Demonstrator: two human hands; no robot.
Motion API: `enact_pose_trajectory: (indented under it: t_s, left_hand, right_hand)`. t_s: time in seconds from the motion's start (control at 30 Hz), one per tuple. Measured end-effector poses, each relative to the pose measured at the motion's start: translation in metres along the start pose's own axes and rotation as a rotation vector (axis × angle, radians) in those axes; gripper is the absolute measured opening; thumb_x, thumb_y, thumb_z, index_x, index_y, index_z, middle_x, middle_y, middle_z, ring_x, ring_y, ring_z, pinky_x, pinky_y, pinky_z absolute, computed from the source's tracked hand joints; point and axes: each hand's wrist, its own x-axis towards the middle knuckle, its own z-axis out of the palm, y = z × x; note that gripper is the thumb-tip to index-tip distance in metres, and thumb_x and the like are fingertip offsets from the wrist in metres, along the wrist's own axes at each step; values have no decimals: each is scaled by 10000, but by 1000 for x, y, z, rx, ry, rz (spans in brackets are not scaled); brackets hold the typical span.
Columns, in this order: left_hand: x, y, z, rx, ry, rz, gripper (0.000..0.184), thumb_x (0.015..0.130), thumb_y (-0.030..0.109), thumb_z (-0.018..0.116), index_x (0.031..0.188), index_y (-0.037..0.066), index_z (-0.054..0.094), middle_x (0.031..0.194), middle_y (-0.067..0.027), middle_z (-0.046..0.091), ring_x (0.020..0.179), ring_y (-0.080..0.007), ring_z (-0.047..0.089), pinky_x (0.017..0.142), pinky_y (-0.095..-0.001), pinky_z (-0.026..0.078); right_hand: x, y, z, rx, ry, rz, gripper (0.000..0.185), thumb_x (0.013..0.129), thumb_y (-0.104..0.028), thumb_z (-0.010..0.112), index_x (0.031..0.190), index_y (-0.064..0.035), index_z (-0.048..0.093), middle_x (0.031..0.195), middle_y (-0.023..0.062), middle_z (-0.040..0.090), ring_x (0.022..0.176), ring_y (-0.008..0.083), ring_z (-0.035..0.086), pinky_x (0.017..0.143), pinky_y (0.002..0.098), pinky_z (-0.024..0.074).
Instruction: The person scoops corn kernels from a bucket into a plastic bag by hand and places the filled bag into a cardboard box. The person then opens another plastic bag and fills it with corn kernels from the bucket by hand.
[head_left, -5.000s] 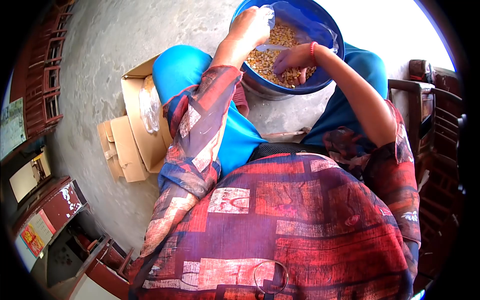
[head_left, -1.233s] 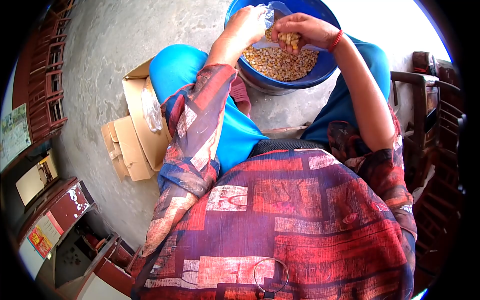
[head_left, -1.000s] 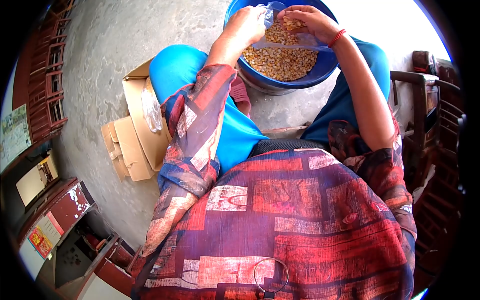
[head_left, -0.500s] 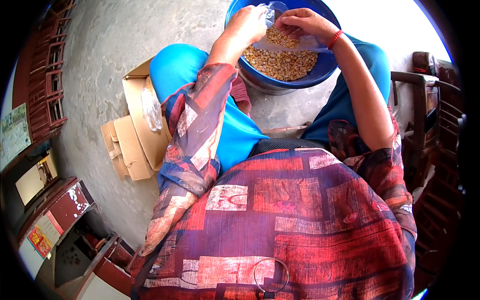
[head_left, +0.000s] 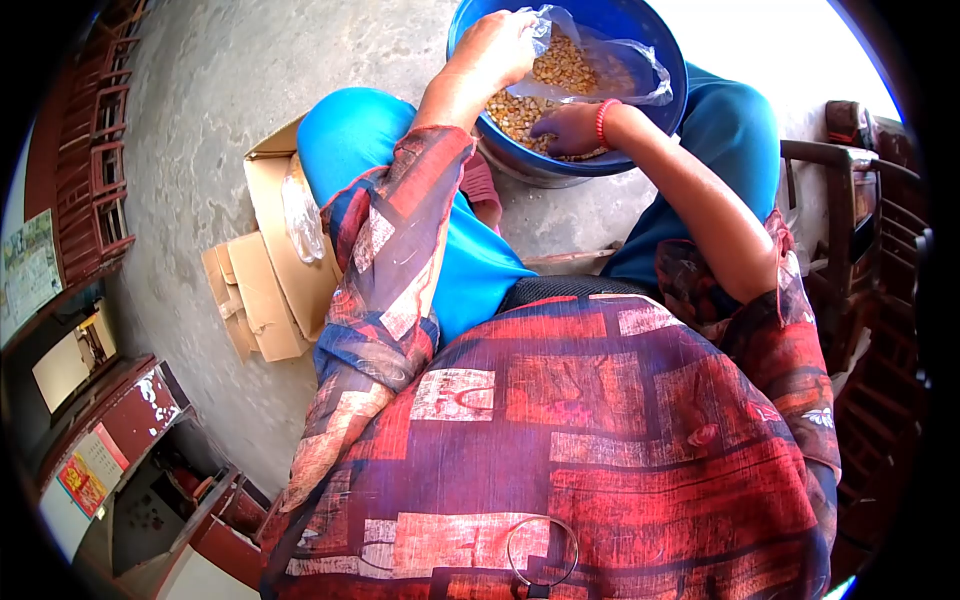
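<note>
Top centre, the left hand (head_left: 497, 48) pinches the clear plastic bag (head_left: 652, 92), kernels (head_left: 563, 68) inside. Just right and lower, the right hand (head_left: 578, 130) has dropped from over the bag into the blue bucket's (head_left: 612, 18) loose corn (head_left: 513, 112): handful delivered, new grip hidden, can't tell.

White glare upper right, dark rounded corners, fisheye-bent edges

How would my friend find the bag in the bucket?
Start at the big blue bucket between the person's knees. Inside it, the left hand grips the edge of a plastic bag, next to loose yellow kernels. Unlike the solid blue bucket and the grainy kernels, the bag is thin, crinkly and see-through.
</note>
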Motion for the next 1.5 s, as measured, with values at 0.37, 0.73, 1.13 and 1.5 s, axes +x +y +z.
enact_pose_trajectory:
  t_s: [0.37, 0.73, 1.13, 1.5]
  left_hand:
    - [-1, 0, -3, 17, -26, -45, 240, 781, 139, 494, 971, 21, 579, 892, -240, 573, 872, -407, 544, 722, -425, 444]
    - [-1, -4, -2, 4, -21, 34, 248, 784, 150, 494, 974, 21, 588, 911, -238, 579, 879, -398, 549, 740, -418, 445]
    - [0, -3, -1, 4, -35, 4, 234, 789, 152, 502, 952, 16, 601, 901, -233, 585, 862, -390, 556, 735, -416, 446]
    - [1, 6, -7, 18, -126, -40, 235, 786, 153, 499, 955, 26, 601, 907, -239, 580, 875, -397, 550, 733, -424, 446]
  right_hand:
    - [12, 2, 3, -115, -181, 46, 436, 764, -194, 501, 1186, -88, 495, 1145, 192, 540, 1073, 327, 512, 929, 413, 386]
    - [-6, 2, -16, 544, -203, 155, 340, 813, -269, 491, 1061, -47, 561, 1070, 128, 553, 685, 219, 610, 539, 283, 557]
    - [-20, 0, -24, 839, -198, 97, 215, 820, -237, 523, 760, -38, 576, 676, 40, 580, 536, 118, 578, 470, 240, 507]
    - [-50, 16, -59, 1098, 327, -238, 272, 903, -271, 474, 910, -28, 594, 768, 39, 585, 626, 85, 595, 541, 175, 508]
